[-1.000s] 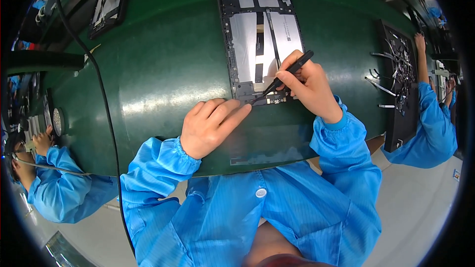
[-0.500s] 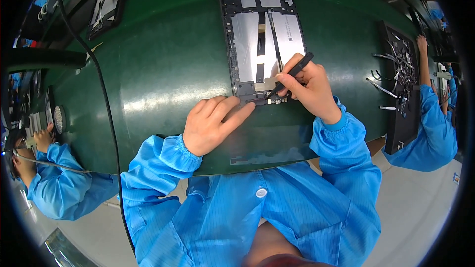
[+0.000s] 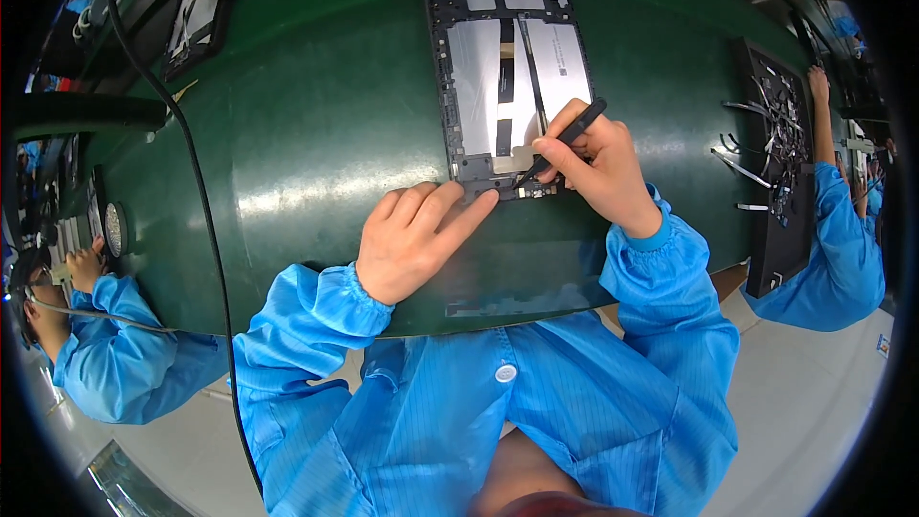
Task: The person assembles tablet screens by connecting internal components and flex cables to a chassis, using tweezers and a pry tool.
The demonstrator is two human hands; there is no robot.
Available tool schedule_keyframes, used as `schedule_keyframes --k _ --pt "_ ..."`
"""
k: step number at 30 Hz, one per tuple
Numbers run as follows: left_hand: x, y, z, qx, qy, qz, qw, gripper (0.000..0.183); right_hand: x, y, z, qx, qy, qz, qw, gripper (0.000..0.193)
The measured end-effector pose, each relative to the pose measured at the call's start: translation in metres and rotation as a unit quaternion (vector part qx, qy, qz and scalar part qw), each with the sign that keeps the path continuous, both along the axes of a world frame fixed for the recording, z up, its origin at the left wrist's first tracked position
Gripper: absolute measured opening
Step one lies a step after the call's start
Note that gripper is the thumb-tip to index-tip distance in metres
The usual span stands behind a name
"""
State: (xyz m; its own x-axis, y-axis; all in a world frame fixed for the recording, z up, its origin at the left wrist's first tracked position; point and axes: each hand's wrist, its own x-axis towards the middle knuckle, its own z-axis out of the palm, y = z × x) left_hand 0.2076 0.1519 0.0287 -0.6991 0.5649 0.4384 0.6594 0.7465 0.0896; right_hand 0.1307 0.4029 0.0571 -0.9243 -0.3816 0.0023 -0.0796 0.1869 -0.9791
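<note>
An opened tablet [image 3: 563,67] lies on the green table, its silver battery area and black frame facing up. A narrow dark flat cable [image 3: 532,67] runs down its middle. My right hand [image 3: 605,168] pinches black tweezers [image 3: 578,124], their pointed tip down at the small board by the tablet's near edge. My left hand [image 3: 407,241] rests palm down at the near left corner, index finger stretched onto the black frame and the other fingers bent beside it. The thumb is hidden. What lies right under the tweezer tip is too small to make out.
A black tray [image 3: 766,239] with several flat cables stands at the right. Another opened tablet [image 3: 199,14] lies at the far left. A black cord [image 3: 201,163] hangs down the left side. Co-workers in blue sleeves [image 3: 134,354] sit on both sides; a round dish [image 3: 116,230] stands left.
The tweezer tip has shifted slightly up over the near edge of the tablet. My left index finger has slid a little to the right. The far-left tablet has moved slightly left.
</note>
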Motion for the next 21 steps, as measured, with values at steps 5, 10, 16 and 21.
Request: schedule_keyframes --k 5,10,16,21 --pt "0.002 -0.002 0.003 0.012 -0.025 0.002 1.0 0.053 0.002 -0.004 0.003 0.005 -0.001 -0.003 1.0 0.016" --pt "-0.003 0.014 0.011 0.022 -0.016 0.0 1.0 0.05 0.005 -0.001 0.003 0.004 0.013 -0.014 1.0 0.015" --pt "-0.002 0.001 0.007 0.036 -0.034 -0.017 0.999 0.052 0.002 0.007 -0.002 -0.039 -0.006 -0.034 0.999 0.014" --pt "-0.008 -0.002 0.01 0.079 -0.036 -0.033 0.996 0.049 0.003 0.004 -0.005 -0.079 -0.01 -0.058 0.995 0.012"
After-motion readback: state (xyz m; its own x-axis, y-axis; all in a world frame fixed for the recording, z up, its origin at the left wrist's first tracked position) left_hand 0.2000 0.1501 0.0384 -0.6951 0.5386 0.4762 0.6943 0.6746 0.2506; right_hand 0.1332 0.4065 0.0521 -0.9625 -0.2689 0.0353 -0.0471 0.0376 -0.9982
